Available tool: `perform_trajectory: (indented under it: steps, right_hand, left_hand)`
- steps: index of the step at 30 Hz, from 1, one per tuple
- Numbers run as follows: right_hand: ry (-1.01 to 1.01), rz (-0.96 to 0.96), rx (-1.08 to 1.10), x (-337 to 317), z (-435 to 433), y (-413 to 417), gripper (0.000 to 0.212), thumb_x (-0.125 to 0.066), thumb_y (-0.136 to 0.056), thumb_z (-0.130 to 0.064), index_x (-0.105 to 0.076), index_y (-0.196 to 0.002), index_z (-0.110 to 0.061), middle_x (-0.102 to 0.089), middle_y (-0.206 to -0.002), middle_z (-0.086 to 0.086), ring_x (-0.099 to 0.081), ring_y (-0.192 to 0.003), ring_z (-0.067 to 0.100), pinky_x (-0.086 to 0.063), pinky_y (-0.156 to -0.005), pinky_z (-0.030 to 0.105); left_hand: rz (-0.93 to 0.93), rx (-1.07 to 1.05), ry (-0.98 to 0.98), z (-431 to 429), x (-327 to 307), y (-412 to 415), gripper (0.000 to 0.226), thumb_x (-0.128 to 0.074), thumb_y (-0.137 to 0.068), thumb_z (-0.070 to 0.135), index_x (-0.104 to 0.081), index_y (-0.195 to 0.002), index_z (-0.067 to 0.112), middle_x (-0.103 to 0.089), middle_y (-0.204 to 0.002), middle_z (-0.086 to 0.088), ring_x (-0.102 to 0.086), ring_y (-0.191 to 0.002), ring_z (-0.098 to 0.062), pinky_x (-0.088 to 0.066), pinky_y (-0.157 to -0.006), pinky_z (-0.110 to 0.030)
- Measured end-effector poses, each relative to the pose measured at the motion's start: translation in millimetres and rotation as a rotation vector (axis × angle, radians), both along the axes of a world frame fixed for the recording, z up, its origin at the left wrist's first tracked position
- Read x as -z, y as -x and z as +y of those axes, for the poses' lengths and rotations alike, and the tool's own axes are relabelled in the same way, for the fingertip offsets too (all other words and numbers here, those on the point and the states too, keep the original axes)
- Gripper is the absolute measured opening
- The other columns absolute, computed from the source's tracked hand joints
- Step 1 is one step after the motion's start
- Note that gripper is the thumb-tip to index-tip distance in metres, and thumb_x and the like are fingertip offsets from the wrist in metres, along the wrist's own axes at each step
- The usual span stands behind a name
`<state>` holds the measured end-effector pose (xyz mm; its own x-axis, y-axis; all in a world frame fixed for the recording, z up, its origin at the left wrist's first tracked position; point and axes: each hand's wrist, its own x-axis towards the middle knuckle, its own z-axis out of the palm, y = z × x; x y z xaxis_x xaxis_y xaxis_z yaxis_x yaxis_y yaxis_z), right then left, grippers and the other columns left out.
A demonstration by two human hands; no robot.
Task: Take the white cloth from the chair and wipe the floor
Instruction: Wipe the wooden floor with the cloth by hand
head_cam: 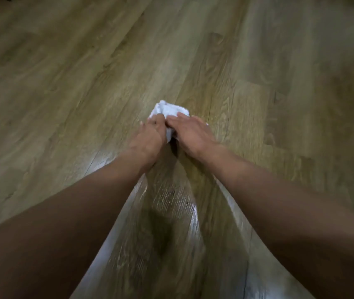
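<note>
A crumpled white cloth [168, 110] lies bunched on the wooden floor [85, 72] in the middle of the head view. My left hand [148, 137] presses down on its left side with fingers curled over it. My right hand [191, 131] lies flat on its right side, fingers stretched across the cloth. Both arms reach straight forward from the bottom of the frame. Most of the cloth is hidden under the two hands; only its far edge and a strip between the hands show. The chair is out of view.
Wood-grain floor planks fill the whole view. A shiny, light-reflecting patch of floor [171, 201] lies between my forearms, with a dark shadow in it. The picture is blurred toward the edges.
</note>
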<state>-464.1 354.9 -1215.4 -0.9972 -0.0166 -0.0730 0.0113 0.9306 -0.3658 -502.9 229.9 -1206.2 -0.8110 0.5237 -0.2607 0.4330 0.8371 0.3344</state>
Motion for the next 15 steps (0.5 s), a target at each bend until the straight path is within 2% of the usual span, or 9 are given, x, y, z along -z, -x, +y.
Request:
perform_trajectory:
  steps: [2,4,6,9,11,15]
  right_hand:
    - [0.007,-0.020,0.030,4.7,0.8,3.6,0.032,-0.037,-0.098,-0.025,-0.053,-0.124,-0.029,-0.053,-0.132,0.000,-0.043,-0.129,0.019,-0.026,-0.107,0.033]
    - [0.034,0.009,0.053,14.6,2.1,-15.9,0.036,-0.034,-0.099,-0.020,-0.050,-0.131,-0.027,-0.049,-0.141,0.000,-0.035,-0.137,0.018,-0.019,-0.113,0.034]
    - [0.036,0.082,0.061,25.3,2.1,-53.7,0.044,-0.038,-0.098,-0.010,-0.044,-0.141,-0.017,-0.041,-0.149,0.001,-0.026,-0.144,0.020,-0.012,-0.119,0.036]
    - [-0.005,0.226,0.081,44.3,6.4,-102.3,0.047,-0.053,-0.092,-0.002,-0.048,-0.138,-0.008,-0.048,-0.145,0.006,-0.035,-0.140,0.026,-0.021,-0.117,0.042]
    - [-0.049,0.217,0.040,44.5,14.8,-100.7,0.045,-0.055,-0.092,-0.004,-0.050,-0.137,-0.008,-0.050,-0.143,0.007,-0.039,-0.138,0.027,-0.027,-0.115,0.047]
    - [-0.229,0.170,0.048,19.5,35.7,-56.9,0.038,-0.051,-0.095,-0.018,-0.055,-0.132,-0.026,-0.048,-0.145,0.002,-0.036,-0.139,0.028,-0.025,-0.107,0.048]
  left_hand:
    - [0.011,-0.038,0.015,6.5,4.0,-1.6,0.040,-0.030,-0.100,0.021,-0.033,-0.134,0.001,-0.039,-0.137,-0.022,-0.040,-0.126,-0.037,-0.028,-0.108,-0.047]
    - [0.075,0.049,0.003,3.1,9.7,-15.9,0.043,-0.029,-0.100,0.020,-0.026,-0.140,0.003,-0.032,-0.145,-0.019,-0.031,-0.136,-0.033,-0.020,-0.115,-0.042]
    - [0.148,0.142,-0.025,-6.4,13.6,-37.4,0.037,-0.030,-0.101,0.019,-0.031,-0.137,0.010,-0.032,-0.149,-0.014,-0.027,-0.141,-0.027,-0.018,-0.116,-0.036]
    - [0.277,0.296,0.018,-9.7,23.9,-61.4,0.030,-0.030,-0.101,0.021,-0.036,-0.130,0.016,-0.037,-0.146,-0.010,-0.030,-0.141,-0.023,-0.026,-0.114,-0.034]
    - [0.283,0.338,0.081,-3.1,25.7,-56.6,0.032,-0.027,-0.101,0.023,-0.034,-0.131,0.013,-0.037,-0.146,-0.014,-0.030,-0.141,-0.026,-0.022,-0.115,-0.036]
    - [0.225,0.262,0.125,26.0,19.8,-27.0,0.032,-0.027,-0.102,0.024,-0.037,-0.128,0.008,-0.041,-0.139,-0.015,-0.034,-0.135,-0.028,-0.021,-0.115,-0.041]
